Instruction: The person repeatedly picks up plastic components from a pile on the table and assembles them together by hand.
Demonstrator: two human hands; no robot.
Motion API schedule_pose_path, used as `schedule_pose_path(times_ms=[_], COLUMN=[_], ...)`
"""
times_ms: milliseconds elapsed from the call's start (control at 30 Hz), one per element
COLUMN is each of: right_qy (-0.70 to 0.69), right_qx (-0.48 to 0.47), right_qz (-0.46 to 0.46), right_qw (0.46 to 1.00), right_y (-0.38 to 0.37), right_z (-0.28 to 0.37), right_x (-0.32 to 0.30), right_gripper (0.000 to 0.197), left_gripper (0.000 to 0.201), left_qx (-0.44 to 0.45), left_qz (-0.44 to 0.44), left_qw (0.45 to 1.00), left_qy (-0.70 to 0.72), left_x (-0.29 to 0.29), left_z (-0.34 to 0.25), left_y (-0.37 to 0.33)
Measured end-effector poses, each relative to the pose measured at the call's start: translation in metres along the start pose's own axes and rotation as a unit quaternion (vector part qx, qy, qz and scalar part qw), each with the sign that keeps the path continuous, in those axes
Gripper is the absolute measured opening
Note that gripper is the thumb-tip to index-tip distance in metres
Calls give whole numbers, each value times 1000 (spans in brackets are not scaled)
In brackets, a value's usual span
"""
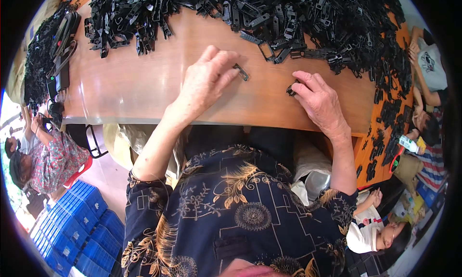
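My left hand (204, 82) is above the wooden table, thumb and fingers pinched on one end of a small, narrow black plastic part (243, 74). The part's free end points toward the right. Across from it, my right hand (317, 101) has its thumb and fingertips closed on another small black plastic part (290, 90), mostly hidden by the fingers. The two parts are apart from each other. Beyond both hands lies a large heap of loose black plastic parts (260, 17), long and slotted, its near edge a short way past my fingers.
The brown table (130, 94) has its near edge just in front of my body. More black parts (380, 152) lie along the right. At the left stand stacked blue crates (72, 224) and a seated person (53, 156). Several people sit at the right.
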State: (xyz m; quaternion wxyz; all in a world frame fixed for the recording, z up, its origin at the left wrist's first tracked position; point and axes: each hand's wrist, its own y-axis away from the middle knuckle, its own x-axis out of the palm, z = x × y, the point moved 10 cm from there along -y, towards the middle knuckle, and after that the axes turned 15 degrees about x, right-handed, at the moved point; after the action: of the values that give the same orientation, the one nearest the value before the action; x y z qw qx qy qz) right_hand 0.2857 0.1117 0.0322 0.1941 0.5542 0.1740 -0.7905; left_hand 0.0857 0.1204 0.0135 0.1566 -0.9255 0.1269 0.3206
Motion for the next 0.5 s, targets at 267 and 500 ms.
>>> schedule_pose_path(times_ms=[267,500], right_qy=[-41,-89], right_qx=[2,37], right_qz=[-34,-62], right_qw=[999,993], right_y=[3,4], right_z=[-3,-14], right_x=[4,6], right_gripper=[16,20], left_gripper=[19,15], left_qx=[86,87], left_qz=[40,-80], left_qw=[992,986], left_qy=[-89,-115], left_x=[41,11], left_z=[-16,1], left_y=[-10,-46])
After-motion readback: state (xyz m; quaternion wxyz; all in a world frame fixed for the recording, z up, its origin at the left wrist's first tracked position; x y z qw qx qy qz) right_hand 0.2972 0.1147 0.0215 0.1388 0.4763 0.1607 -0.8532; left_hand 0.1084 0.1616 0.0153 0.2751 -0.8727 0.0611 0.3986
